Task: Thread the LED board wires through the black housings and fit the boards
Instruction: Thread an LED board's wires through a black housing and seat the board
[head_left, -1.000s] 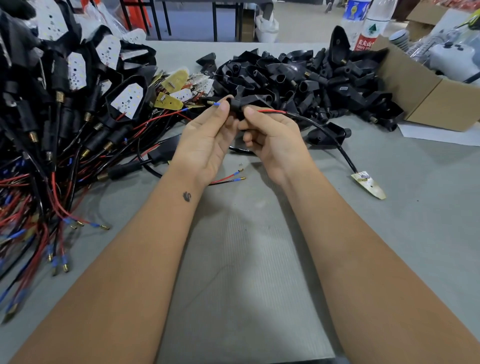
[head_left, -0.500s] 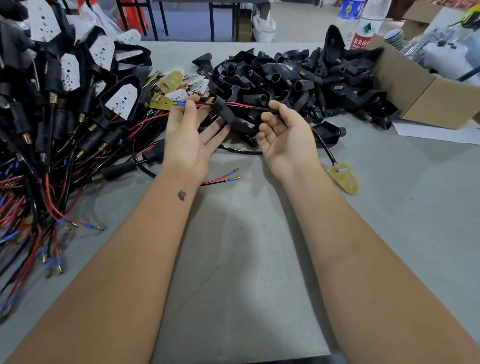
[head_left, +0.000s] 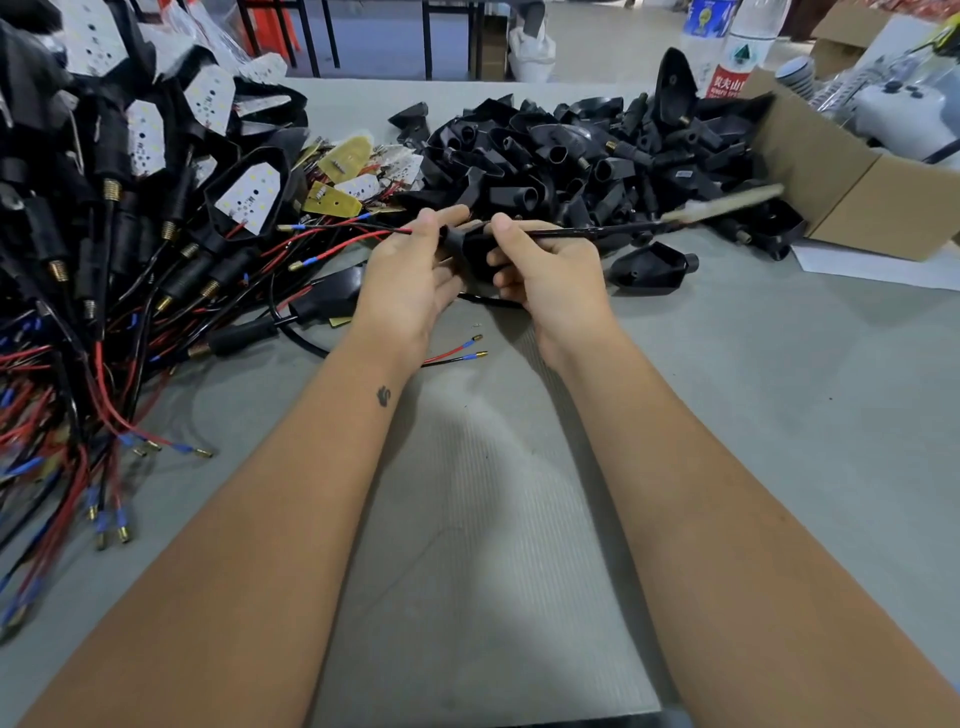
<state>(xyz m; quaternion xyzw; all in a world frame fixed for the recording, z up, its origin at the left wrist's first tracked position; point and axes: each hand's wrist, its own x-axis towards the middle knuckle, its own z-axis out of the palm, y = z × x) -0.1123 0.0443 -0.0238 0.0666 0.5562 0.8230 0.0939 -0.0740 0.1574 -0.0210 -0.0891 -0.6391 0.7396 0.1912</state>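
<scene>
Above the grey, finely ribbed mat (head_left: 483, 519), the head view shows a matte black housing (head_left: 470, 249) held between both hands. The left hand (head_left: 410, 280) pinches the red and black wires (head_left: 363, 231) leaving its narrow neck; the right hand (head_left: 550, 275) grips the housing and pinches the glossy black cable (head_left: 597, 232), whose pale LED board (head_left: 722, 208) hangs blurred. Loose housings (head_left: 571, 156) heap behind; finished assemblies (head_left: 130, 218) tangle left. A cardboard box (head_left: 852, 202) sits right.

Both forearms are bare, no sleeves, gloves, watch or rings; a small dark tattoo (head_left: 384, 396) sits just below the left hand (head_left: 410, 275), near the wrist
</scene>
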